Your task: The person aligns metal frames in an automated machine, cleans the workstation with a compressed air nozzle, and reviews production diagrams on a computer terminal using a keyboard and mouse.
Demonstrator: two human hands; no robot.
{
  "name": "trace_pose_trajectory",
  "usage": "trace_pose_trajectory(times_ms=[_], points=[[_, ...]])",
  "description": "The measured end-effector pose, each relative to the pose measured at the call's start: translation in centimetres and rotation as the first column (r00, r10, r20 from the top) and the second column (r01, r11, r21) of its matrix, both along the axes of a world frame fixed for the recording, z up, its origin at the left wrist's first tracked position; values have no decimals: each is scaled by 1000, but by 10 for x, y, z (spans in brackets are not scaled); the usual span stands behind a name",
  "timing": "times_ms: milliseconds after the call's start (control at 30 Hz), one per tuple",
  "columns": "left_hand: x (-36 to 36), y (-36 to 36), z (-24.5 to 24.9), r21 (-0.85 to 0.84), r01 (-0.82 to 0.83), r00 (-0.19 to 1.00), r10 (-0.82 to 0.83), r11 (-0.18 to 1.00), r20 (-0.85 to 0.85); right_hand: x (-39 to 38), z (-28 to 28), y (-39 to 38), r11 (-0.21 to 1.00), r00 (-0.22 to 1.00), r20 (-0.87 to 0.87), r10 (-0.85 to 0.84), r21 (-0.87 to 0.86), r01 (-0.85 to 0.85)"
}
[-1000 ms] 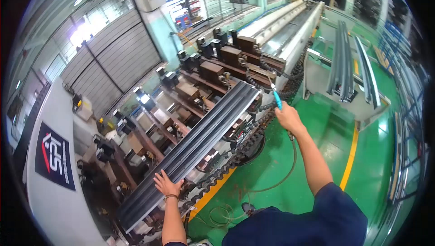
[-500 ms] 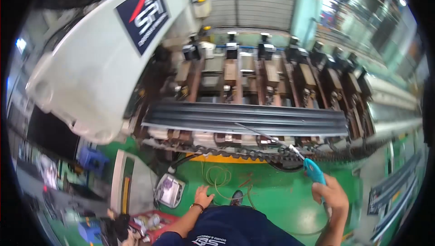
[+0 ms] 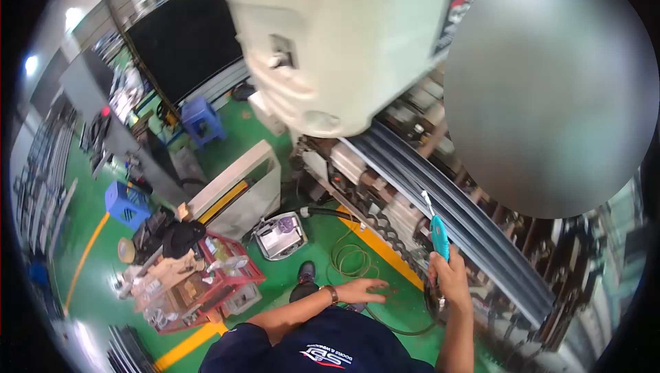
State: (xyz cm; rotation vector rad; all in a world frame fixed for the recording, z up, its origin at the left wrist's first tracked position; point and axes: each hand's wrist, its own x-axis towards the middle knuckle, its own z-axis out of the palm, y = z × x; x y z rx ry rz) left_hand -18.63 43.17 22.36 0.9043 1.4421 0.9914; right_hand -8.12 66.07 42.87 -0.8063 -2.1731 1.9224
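My right hand (image 3: 450, 278) is closed around the teal handle of an air blow gun (image 3: 439, 237). Its thin nozzle points away from me, over the long dark grey metal profiles (image 3: 481, 225) lying side by side on the machine bed. My left hand (image 3: 361, 291) is in front of my body with fingers stretched out, holding nothing. On the floor beyond it lies a coiled thin hose (image 3: 354, 253), part of which runs toward my right hand.
A large white machine housing (image 3: 330, 50) stands ahead over the bed. To the left are a red cart (image 3: 251, 273) piled with items, a grey-white box (image 3: 280, 237), a pale panel (image 3: 265, 184) and blue stools (image 3: 201, 120). A cable chain (image 3: 388, 235) edges the machine.
My view has swung left, bringing the cart and stools into fuller view. My left hand has moved across my body to the right. The blow gun now points more steeply away from me.
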Motion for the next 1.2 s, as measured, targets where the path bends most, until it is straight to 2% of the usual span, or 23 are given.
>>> trace_pose_trajectory(times_ms=[33, 67, 167, 200, 233, 267, 300, 367, 433, 500, 567, 600, 633, 700, 833, 900, 967, 1000, 1033, 1067, 1100, 1167, 1200], points=[[-4, 0, 4, 54, 3, 997, -7, 999, 78, -20, -3, -16, 999, 998, -50, -29, 26, 31], [-9, -2, 9, 111, 0, 988, -17, 994, 153, -37, -6, -25, 997, 999, -20, 35, 64, -34], [-32, -24, 36, 296, -66, 979, 5, 953, 202, -87, -41, -63, 969, 979, -1, 205, 139, -203], [-47, -30, 32, 268, -54, 986, 9, 962, 166, -111, -41, -78, 955, 968, -3, 253, 161, -249], [-64, -34, 26, 243, -39, 991, 7, 969, 131, -132, -40, -97, 951, 949, 116, 294, 68, -303], [-82, -37, 19, 220, -22, 995, 1, 975, 95, -155, -43, -113, 911, 914, 169, 370, 125, -392], [-101, -46, 12, 178, -100, 993, 88, 979, 77, -176, -54, -126, 862, 872, 228, 433, 178, -475], [-135, -81, -11, 85, -249, 968, 246, 965, 44, -212, -100, -152, 796, 844, 172, 508, 281, -536], [-148, -118, -52, 123, -361, 930, 348, 924, 118, -234, -119, -177, 718, 780, 226, 583, 305, -626], [-175, -164, -30, -92, -336, 934, 344, 937, 94, -251, -124, -200, 630, 672, 374, 639, 248, -736], [-166, -195, -101, -85, -386, 922, 387, 918, -15, -253, -165, -212, 507, 466, 552, 692, 88, -857], [-165, -212, -132, -112, -333, 943, 333, 936, -20, -248, -182, -217, 445, 345, 620, 704, -6, -896], [-168, -227, -151, -139, -280, 960, 279, 950, -29, -242, -188, -228, 431, 350, 613, 708, 18, -902], [-180, -252, -145, -194, -357, 934, 352, 914, -61, -236, -198, -248, 404, 365, 599, 713, 75, -912], [-211, -285, -152, -177, -590, 807, 585, 788, -83, -246, -208, -245, 530, 460, 544, 701, 34, -847], [-233, -301, -155, -162, -713, 701, 702, 682, -125, -250, -215, -234, 546, 516, 575, 635, 138, -826], [-254, -315, -169, -49, -842, 539, 841, 537, -38, -250, -216, -220, 599, 555, 614, 562, 161, -784], [-275, -324, -135, -233, -841, 518, 851, 489, -82, -252, -212, -215, 643, 558, 641, 527, 129, -755], [-274, -336, -182, -141, -877, 479, 856, 459, -195, -254, -207, -210, 684, 559, 666, 494, 99, -723], [-271, -350, -198, -118, -906, 424, 875, 407, -236, -240, -228, -198, 722, 612, 630, 477, 116, -682], [-272, -361, -211, -83, -933, 360, 891, 351, -278, -232, -230, -193, 713, 595, 659, 460, 125, -690], [-252, -385, -255, -199, -938, 335, 892, 284, -304, -222, -235, -185, 700, 564, 714, 414, 146, -699], [-249, -389, -270, -262, -932, 330, 890, 253, -316, -209, -251, -176, 746, 586, 713, 385, 133, -653]])
